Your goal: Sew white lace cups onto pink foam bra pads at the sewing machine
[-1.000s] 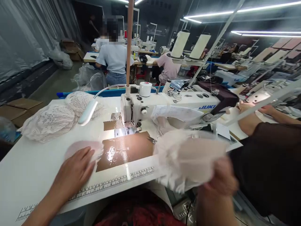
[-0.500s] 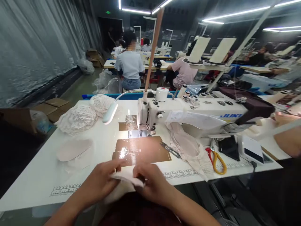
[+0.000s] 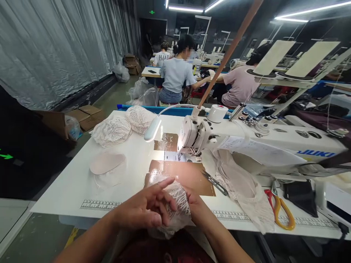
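Observation:
Both hands meet at the near edge of the white sewing table (image 3: 68, 190) around a white lace cup piece (image 3: 178, 199). My left hand (image 3: 148, 210) curls over its left side with fingers pressed on the lace. My right hand (image 3: 196, 202) grips it from the right, mostly hidden behind the lace. Just beyond lies a shiny brown plate area (image 3: 189, 175) under the needle of a white JUKI sewing machine (image 3: 246, 138), lit by a small lamp (image 3: 153, 129).
A smooth pink pad (image 3: 107, 163) lies left on the table, and two lace bundles (image 3: 120, 126) sit at the far left. Thread snips (image 3: 215, 182), a pile of pale lace pieces (image 3: 241, 186) and orange-handled scissors (image 3: 281, 208) lie right. Other people sew at tables behind.
My hands went from holding a flat pale piece at the table edge to gripping a lace cup piece, slightly further right. The view swung left and up.

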### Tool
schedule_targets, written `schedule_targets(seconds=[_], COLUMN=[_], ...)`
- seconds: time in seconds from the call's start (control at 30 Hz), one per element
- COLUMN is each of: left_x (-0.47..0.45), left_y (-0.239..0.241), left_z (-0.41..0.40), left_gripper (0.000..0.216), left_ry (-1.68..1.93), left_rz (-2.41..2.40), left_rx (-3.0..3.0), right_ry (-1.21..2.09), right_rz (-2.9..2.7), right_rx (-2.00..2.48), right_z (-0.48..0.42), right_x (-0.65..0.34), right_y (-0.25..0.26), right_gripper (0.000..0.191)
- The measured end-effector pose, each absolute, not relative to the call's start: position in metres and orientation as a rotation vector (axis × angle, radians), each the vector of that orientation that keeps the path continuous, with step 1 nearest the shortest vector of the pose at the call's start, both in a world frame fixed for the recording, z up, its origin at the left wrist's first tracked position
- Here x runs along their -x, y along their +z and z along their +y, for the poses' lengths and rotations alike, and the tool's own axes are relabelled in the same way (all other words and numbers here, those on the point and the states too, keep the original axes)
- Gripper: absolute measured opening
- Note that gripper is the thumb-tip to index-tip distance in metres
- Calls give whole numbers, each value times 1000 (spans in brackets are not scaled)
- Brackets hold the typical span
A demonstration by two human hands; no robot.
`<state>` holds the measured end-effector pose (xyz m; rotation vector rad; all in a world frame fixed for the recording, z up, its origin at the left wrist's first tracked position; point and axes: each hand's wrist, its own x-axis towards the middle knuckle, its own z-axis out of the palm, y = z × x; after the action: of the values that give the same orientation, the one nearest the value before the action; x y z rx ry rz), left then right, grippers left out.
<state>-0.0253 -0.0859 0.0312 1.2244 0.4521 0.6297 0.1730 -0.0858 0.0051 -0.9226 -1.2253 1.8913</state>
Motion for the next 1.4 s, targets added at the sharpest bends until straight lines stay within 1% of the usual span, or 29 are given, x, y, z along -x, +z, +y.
schedule_targets(seconds=[0.1,0.13,0.23,0.3,0.4,0.47,0.5,0.57,0.6,0.7,0.77,0.83,0.9,0.97,1.03,1.17,1.27,1.3,1.33,1.37,1.4], left_x=[31,32,34,35,36,36,35,34,33,31,29,25,17,6,-6,-13,11,22,34,45,53], left_y=[25,22,15,12,9,7,6,5,5,4,2,-1,-2,-3,-3,-6,-5,-2,2,7,13], left_z=[-78,-75,-71,-71,-73,-74,-75,-75,-75,-75,-77,-79,-84,-90,-96,-104,-106,-105,-103,-100,-96], left_gripper=[71,69,58,47,39,35,32,28,27,27,25,25,32,42,44,34,7,2,8,10,11], left_ry=[840,854,664,595,705,767,789,829,848,890,928,1011,1050,975,845,769,605,525,453,465,566], left_rz=[782,838,706,625,671,695,699,704,707,737,779,794,736,640,596,669,617,574,532,524,560], left_rx=[-1291,-1284,-1140,-1027,-958,-940,-932,-915,-906,-876,-829,-700,-513,-378,-342,-434,-672,-775,-884,-1002,-1124], right_ry=[1919,1915,1879,1777,1557,1465,1451,1460,1473,1498,1459,1346,1214,1131,1106,1215,1282,1292,1307,1326,1350], right_rz=[-1099,-1088,-1021,-922,-790,-786,-814,-892,-923,-1011,-1145,-1287,-1350,-1359,-1359,-1163,-933,-903,-912,-961,-1045], right_rx=[914,904,897,934,990,1023,1044,1085,1095,1084,1093,1136,1169,1168,1165,1131,1066,1053,1046,1039,1022], right_z=[-87,-87,-84,-80,-74,-72,-71,-70,-70,-71,-73,-74,-75,-76,-77,-75,-71,-70,-70,-70,-71], right_x=[-173,-172,-171,-170,-170,-172,-174,-177,-179,-185,-187,-187,-184,-178,-172,-170,-179,-183,-186,-189,-190], right_y=[6,6,7,6,3,0,-1,-4,-5,-7,-6,-4,-1,1,1,-3,-3,-3,-2,-1,1], right_gripper=[18,18,21,26,37,40,40,31,28,40,35,27,24,23,23,22,18,17,16,16,15])
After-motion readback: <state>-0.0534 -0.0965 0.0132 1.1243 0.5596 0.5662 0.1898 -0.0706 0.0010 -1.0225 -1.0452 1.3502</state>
